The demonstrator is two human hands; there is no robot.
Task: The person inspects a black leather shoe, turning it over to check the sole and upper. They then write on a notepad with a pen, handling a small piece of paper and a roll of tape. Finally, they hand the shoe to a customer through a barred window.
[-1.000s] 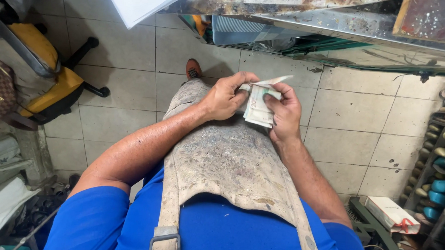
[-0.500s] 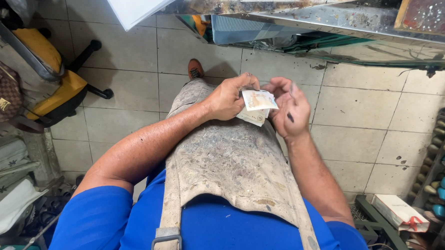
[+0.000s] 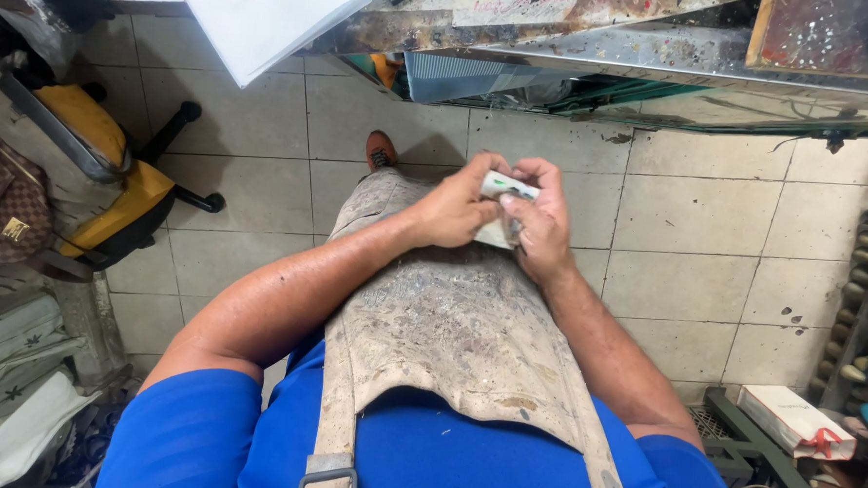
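Both: left hand [image 3: 455, 211], right hand [image 3: 540, 219] pinch banknotes [image 3: 500, 210]; tiled floor [image 3: 697, 246] beyond.

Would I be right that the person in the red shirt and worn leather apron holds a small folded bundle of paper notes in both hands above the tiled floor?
Not quite: the head view shows a blue shirt, not red. Both the left hand and right hand hold the folded bundle of paper notes over the worn leather apron and tiled floor.
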